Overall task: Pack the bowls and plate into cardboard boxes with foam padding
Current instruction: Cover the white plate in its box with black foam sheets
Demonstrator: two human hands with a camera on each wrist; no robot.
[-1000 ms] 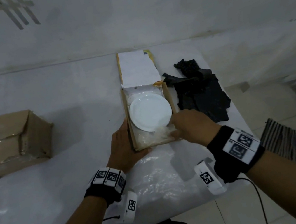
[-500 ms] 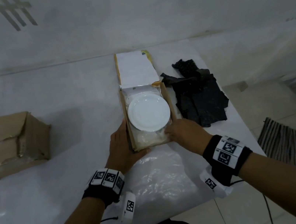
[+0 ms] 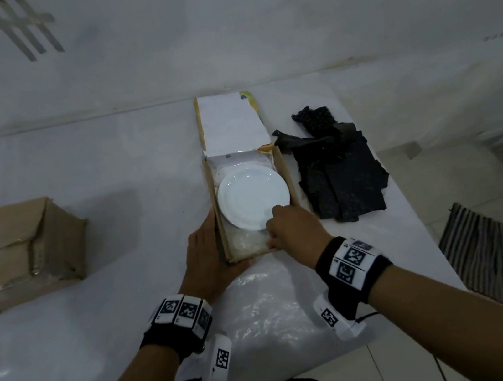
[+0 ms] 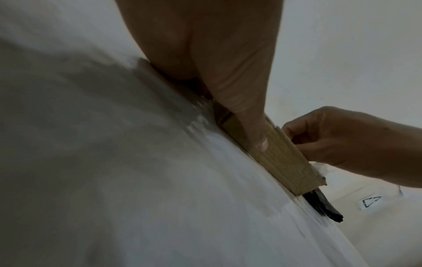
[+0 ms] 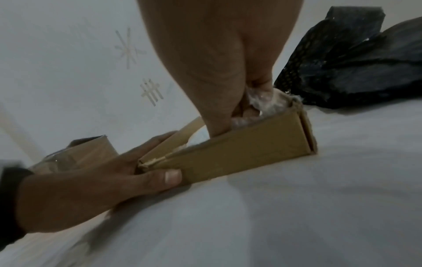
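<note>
A white plate [image 3: 253, 200] lies inside a small flat cardboard box [image 3: 289, 177] on crinkled clear foam padding [image 3: 247, 243]. My left hand [image 3: 210, 249] grips the box's near left corner, fingers along the left wall and thumb on the front wall [image 5: 239, 155]. My right hand [image 3: 289, 230] reaches into the near right corner beside the plate's rim. Its curled fingers pinch the padding [image 5: 265, 101] there. In the left wrist view my thumb [image 4: 255, 130] presses the box wall [image 4: 280, 159], with the right hand [image 4: 342, 139] beyond it.
The box's white lid flap [image 3: 233, 124] lies open toward the wall. Black foam sheets [image 3: 341, 182] are piled just right of the box. A larger cardboard box [image 3: 12, 251] sits at the left. A clear plastic sheet [image 3: 272, 312] covers the near table; a striped mat [image 3: 492, 261] lies on the floor.
My right hand drew back to the box's near right corner, then reached forward again into the box onto the padding by the plate. The left hand and box stayed put.
</note>
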